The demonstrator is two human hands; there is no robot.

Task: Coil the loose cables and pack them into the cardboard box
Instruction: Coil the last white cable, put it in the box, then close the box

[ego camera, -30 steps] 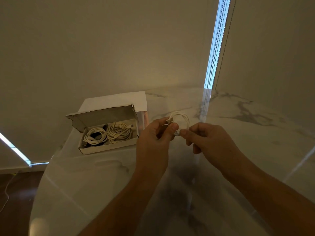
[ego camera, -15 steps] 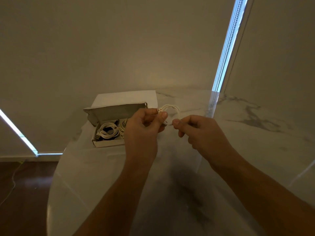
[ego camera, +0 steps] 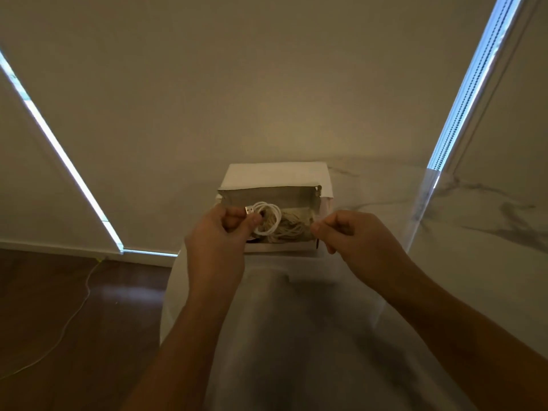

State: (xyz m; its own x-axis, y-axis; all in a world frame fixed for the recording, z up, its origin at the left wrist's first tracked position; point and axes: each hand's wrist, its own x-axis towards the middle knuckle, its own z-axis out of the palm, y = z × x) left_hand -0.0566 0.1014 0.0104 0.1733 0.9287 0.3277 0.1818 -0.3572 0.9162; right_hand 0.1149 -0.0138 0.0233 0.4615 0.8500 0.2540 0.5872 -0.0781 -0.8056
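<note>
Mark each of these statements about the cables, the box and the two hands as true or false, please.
1. The left hand pinches a small white coiled cable. True.
2. The cardboard box is closed. False: its lid stands open, and coiled cables lie inside.
3. The white coil is held in front of the open box. True.
4. The right hand holds the white coil too. False: it is off to the right, apart from the coil, fingers curled; whether it pinches anything cannot be told.
5. The box stands on the wooden floor. False: it stands on the marble table.
6. A thin cord lies on the floor at the left. True.
</note>
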